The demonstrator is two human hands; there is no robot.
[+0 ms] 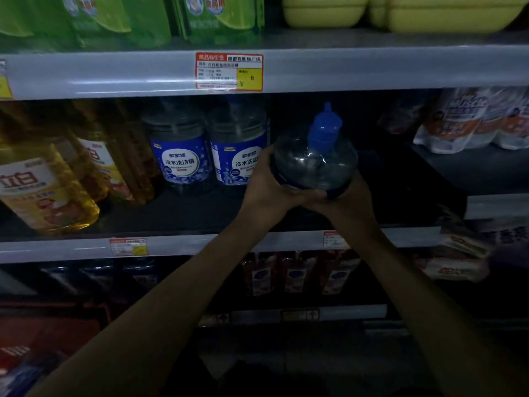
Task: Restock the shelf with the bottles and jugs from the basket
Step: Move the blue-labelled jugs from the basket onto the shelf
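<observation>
I see both hands on one clear jug with a blue cap, held upright a little right of the picture's centre, in front of the middle shelf and above its front edge. The left hand is curled round the jug's side at 9 o'clock, thumb on the near side. The right hand wraps the lower part at 5 o'clock, and its fingers meet the left hand under the base. I cannot tell if the base touches the shelf board. At 9 o'clock from the jug, two jugs with blue labels stand side by side on this shelf, the nearer one just beside the left hand. Farther at 9 o'clock stand yellow bottles. At 2 o'clock lie white and orange packs, and the dark space between them and the jug is hard to read. At 11 o'clock a red price tag is on the upper rail, with green pouches above it.
</observation>
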